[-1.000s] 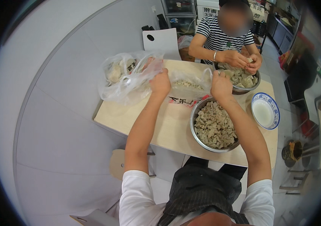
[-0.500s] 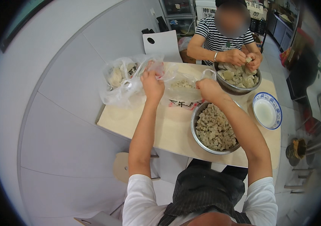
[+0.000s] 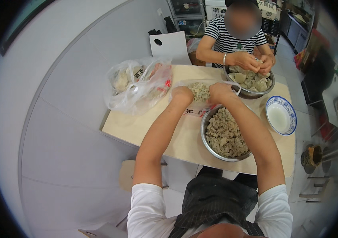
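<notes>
A clear plastic bag point(image 3: 196, 111) with red and dark print lies across the middle of the table, its mouth spread and pale torn pieces point(image 3: 200, 91) inside. My left hand point(image 3: 183, 94) is closed on the left side of its mouth. On the opposite side, my right hand point(image 3: 220, 93) grips the bag too, with the fingers partly hidden. Below my right forearm stands a steel bowl point(image 3: 203, 139) heaped with small greyish-beige torn pieces point(image 3: 226, 135).
Another plastic bag point(image 3: 131, 97) with pale lumps sits at the table's left end. Across the table point(image 3: 177, 142), a person in a striped shirt point(image 3: 215, 33) works over a steel bowl point(image 3: 252, 94) of larger pieces. A blue-rimmed bowl point(image 3: 281, 115) of cloudy liquid stands at the right.
My left hand has let go of the left bag and moved right and nearer, onto the middle bag's mouth. That mouth is now spread wider, showing more of the pieces.
</notes>
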Action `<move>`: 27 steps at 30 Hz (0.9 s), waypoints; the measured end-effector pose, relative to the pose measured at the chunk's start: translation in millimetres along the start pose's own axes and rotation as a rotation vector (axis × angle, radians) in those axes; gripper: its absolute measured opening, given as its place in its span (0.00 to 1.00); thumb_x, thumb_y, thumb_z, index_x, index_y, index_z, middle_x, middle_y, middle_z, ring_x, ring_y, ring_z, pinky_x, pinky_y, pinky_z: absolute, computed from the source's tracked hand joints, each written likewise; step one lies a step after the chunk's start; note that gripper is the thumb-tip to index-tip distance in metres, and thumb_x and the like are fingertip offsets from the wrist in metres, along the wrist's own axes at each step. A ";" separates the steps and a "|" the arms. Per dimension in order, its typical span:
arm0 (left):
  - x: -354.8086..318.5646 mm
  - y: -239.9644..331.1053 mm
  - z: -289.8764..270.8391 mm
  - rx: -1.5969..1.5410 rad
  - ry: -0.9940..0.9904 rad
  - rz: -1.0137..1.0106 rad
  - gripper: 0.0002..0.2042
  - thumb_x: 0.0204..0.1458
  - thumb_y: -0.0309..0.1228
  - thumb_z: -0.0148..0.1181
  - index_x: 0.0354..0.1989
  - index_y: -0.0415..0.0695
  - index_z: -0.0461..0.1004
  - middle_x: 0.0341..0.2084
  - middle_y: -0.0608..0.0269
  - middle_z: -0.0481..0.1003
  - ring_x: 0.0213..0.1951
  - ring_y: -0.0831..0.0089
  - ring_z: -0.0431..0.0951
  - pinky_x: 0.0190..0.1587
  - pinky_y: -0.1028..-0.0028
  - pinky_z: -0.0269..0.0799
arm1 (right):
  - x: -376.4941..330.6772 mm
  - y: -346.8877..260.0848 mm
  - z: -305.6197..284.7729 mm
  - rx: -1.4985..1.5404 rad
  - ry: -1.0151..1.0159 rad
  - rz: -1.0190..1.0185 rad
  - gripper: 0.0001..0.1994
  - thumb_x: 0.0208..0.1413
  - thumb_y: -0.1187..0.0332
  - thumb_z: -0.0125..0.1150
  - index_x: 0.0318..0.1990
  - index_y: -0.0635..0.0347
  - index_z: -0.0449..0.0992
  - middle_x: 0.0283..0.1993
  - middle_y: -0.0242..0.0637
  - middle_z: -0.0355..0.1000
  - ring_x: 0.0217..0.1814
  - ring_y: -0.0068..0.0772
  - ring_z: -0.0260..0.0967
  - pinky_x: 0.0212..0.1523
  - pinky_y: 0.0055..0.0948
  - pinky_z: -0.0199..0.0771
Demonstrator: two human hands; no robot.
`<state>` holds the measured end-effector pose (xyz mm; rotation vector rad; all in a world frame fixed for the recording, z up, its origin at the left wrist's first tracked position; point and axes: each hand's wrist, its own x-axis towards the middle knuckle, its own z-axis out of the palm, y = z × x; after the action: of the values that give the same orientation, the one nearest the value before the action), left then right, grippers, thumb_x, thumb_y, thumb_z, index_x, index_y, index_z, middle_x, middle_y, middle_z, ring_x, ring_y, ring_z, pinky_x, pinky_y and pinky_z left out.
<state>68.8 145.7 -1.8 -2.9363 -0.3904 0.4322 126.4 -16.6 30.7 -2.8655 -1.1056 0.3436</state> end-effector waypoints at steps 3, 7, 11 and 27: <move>1.3 5.3 -2.1 -0.008 0.176 -0.181 0.10 0.53 0.29 0.56 0.41 0.47 0.82 0.43 0.54 0.80 0.47 0.67 0.81 0.43 0.67 0.77 | 21.7 14.4 15.1 0.042 -0.035 0.053 0.27 0.43 0.54 0.73 0.50 0.57 0.77 0.57 0.48 0.71 0.56 0.51 0.71 0.54 0.49 0.71; -0.5 -9.4 11.3 -0.011 0.341 -0.254 0.20 0.55 0.30 0.55 0.57 0.47 0.71 0.48 0.55 0.76 0.45 0.63 0.81 0.42 0.67 0.77 | 12.5 10.6 8.9 0.017 0.020 0.124 0.39 0.43 0.52 0.74 0.63 0.53 0.66 0.72 0.48 0.53 0.67 0.58 0.59 0.61 0.48 0.66; -2.0 -30.5 34.1 0.019 0.485 -0.153 0.31 0.52 0.29 0.59 0.66 0.54 0.58 0.57 0.49 0.67 0.41 0.53 0.81 0.45 0.61 0.77 | 11.7 7.3 20.4 -0.019 0.072 0.041 0.49 0.40 0.50 0.76 0.71 0.47 0.54 0.76 0.50 0.41 0.75 0.60 0.42 0.69 0.47 0.56; -29.2 -28.3 34.9 -0.127 0.951 -0.169 0.15 0.48 0.28 0.59 0.46 0.45 0.70 0.34 0.58 0.75 0.31 0.59 0.79 0.32 0.62 0.74 | -47.6 45.8 -16.5 0.572 0.047 -0.268 0.27 0.46 0.63 0.70 0.56 0.57 0.74 0.56 0.52 0.71 0.58 0.43 0.69 0.57 0.39 0.68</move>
<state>24.7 168.5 -22.0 -2.7694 -0.5079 -0.9991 125.9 -81.9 49.9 -2.1920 -1.1369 0.4797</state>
